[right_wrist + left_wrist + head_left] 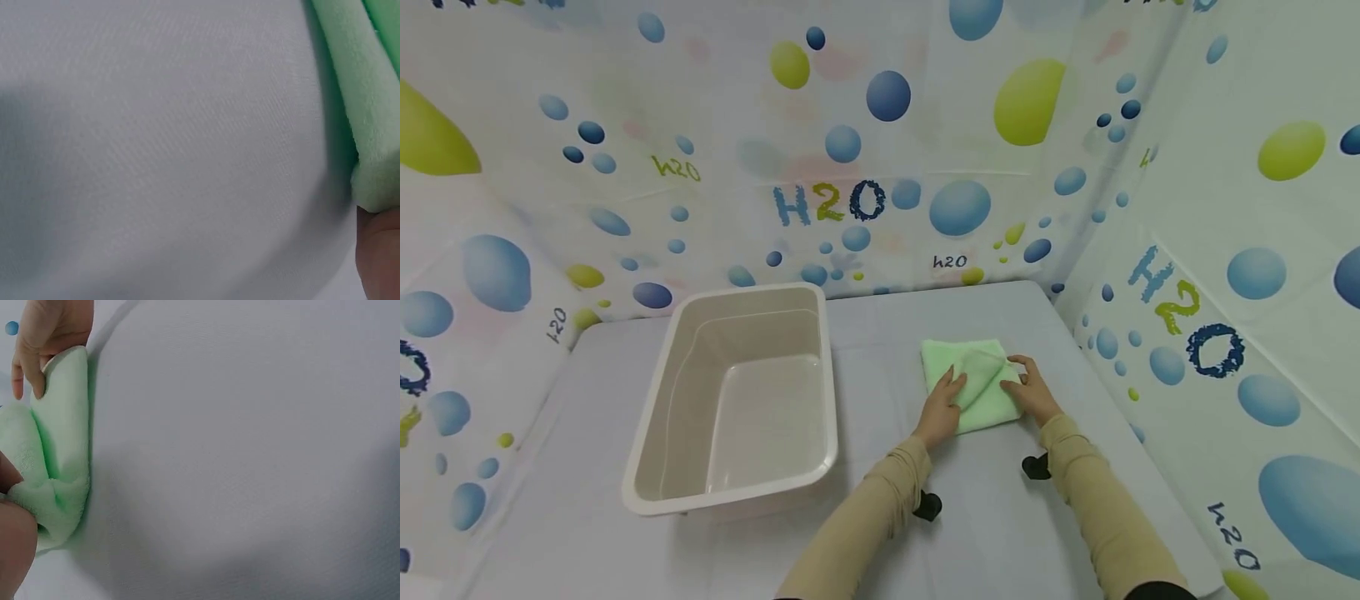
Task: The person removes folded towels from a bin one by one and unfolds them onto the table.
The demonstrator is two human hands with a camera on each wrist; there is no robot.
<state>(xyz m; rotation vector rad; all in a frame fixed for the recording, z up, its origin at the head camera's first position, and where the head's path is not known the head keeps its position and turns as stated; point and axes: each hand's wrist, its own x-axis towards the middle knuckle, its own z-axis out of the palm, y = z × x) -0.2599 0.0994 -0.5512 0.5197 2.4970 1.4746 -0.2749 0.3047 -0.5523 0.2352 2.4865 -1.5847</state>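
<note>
so there's a pale green, square-folded soft fabric cloth [981, 383] lying on the right half of a white fabric-covered tabletop [880, 333], and both hands are on it rn. Left hand [940, 408] is at the cloth's near left edge, fingers laid over the top, pinching some of the fabric btwn thumb and finger; left wrist view has a bunched bit of it right by the thumb. Right hand [1033, 393] is over at the right edge, gripping the fold there w/ thumb and fingers. Right wrist view is pretty cut off tbh, just one digit touching the cloth's end, so can't say much abt the other fingers from that one. A loose diagonal fold runs across the top of the cloth, roughly btwn the 2 hands.

Left of all that is a big beige rectangular plastic tub [775, 417], opening facing up, apart from the cloth. Both arms come in from the near side in long tan fabric sleeves [1097, 500], w/ a small black gadget [928, 506] at each wrist. Far side + left and right are white sheeting [722, 83] printed w/ blue and lime bubbles plus H2O lettering
</note>
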